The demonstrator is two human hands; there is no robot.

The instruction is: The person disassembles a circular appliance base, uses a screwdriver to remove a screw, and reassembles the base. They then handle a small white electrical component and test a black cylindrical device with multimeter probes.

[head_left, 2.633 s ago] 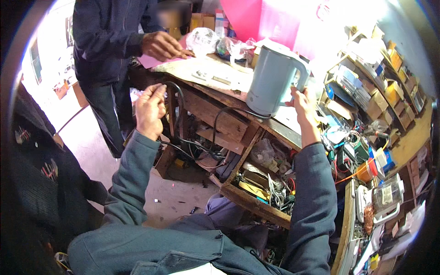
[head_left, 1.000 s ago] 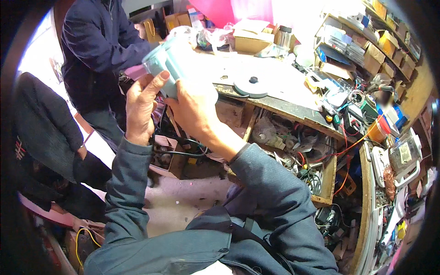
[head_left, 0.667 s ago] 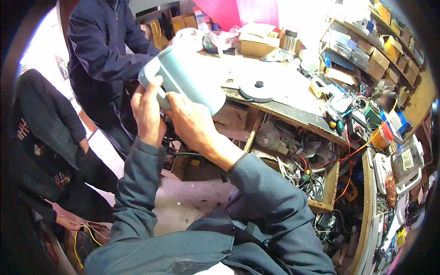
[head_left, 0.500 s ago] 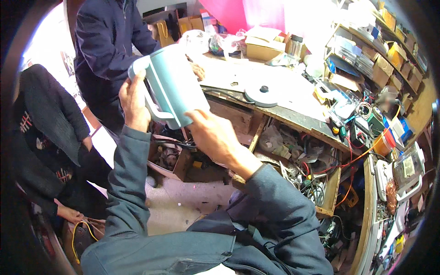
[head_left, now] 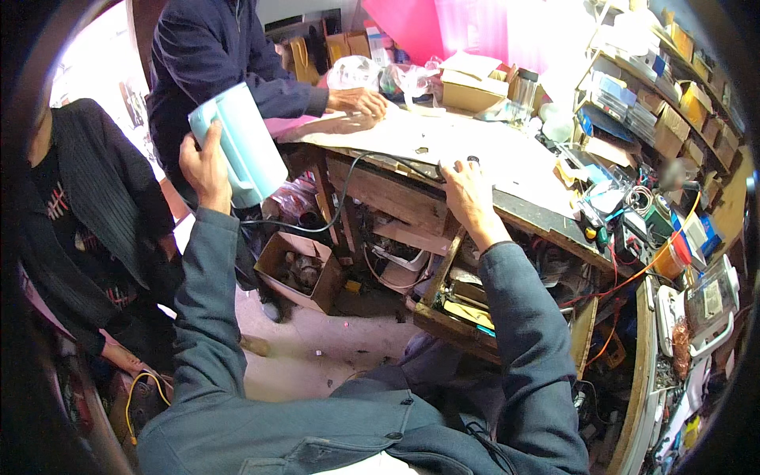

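Observation:
A light blue kettle (head_left: 252,154) is raised and tilted at the left of the bench (head_left: 530,178), held at its handle side by my left hand (head_left: 204,170). My right hand (head_left: 469,194) reaches to the bench's front edge, fingers curled on the round kettle base (head_left: 473,162), which is mostly lost in glare and behind the hand. A black cord (head_left: 344,202) loops from there below the kettle.
A co-worker in navy (head_left: 198,55) rests a hand on the benchtop. A person in black (head_left: 87,206) stands at left. Cluttered shelves (head_left: 665,119), tools and wires (head_left: 633,206) fill the right. A cardboard box (head_left: 321,289) lies under the bench, beside an open drawer (head_left: 443,317).
My left hand has carried the kettle slightly left. My right hand has left the kettle and moved right to the base. The co-worker's hand has moved right along the bench.

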